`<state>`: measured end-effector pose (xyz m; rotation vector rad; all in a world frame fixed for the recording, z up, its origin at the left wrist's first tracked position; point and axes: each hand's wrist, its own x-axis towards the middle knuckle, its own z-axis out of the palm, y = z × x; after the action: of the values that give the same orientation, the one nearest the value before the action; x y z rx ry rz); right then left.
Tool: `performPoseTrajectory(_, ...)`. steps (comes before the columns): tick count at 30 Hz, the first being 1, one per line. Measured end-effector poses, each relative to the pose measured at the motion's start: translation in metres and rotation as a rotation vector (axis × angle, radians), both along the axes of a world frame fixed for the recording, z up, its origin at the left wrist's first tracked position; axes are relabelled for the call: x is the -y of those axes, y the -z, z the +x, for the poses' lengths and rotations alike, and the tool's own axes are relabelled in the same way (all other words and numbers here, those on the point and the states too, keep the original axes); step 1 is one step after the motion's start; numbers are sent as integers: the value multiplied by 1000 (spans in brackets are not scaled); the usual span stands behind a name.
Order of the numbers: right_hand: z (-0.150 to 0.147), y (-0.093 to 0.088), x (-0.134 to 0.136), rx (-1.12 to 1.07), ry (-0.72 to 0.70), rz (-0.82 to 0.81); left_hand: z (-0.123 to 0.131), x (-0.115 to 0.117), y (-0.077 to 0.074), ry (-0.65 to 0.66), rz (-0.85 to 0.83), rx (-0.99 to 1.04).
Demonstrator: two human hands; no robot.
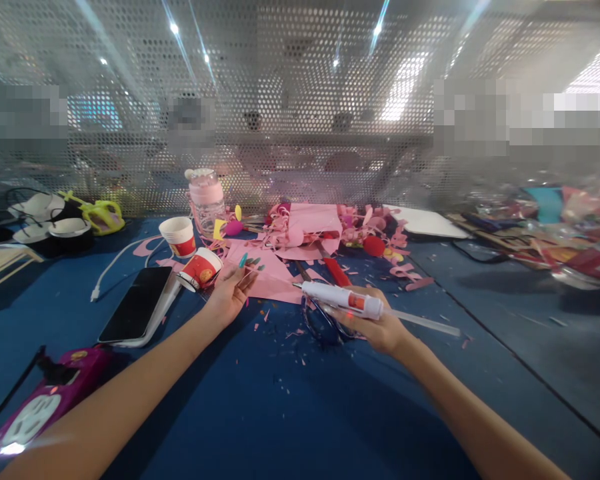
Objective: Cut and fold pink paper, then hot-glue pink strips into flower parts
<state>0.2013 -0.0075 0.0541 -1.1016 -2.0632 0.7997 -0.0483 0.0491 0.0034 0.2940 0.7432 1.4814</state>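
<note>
My right hand (380, 320) is wrapped around a white glue gun (343, 297). Its metal nozzle points left, and a clear glue stick (427, 323) sticks out at the back. To the left, my left hand (233, 292) is closed with its fingertips together; a thin pale bit seems to be between them, too small to make out. The teal nails show above pink paper (273, 270) on the table. Dark-blue-handled scissors (320, 327) lie below the glue gun, partly hidden by it and my right hand.
Two paper cups (177, 235), a bottle (206, 197) and a phone (137, 303) are at left. A purple power strip (77, 373) lies near my left forearm. Pink paper scraps (313, 223) pile up before the perforated metal screen (300, 100). Plastic-wrapped items (580, 233) stand right.
</note>
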Motion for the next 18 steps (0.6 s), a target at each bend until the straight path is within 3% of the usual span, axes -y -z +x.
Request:
performPoseTrajectory(10, -1, -5, 0, 40, 10, 98, 0, 1, 0, 5, 9, 7)
performPoseTrajectory(18, 2, 0, 0, -48, -1, 41, 2, 1, -3, -15, -20, 19)
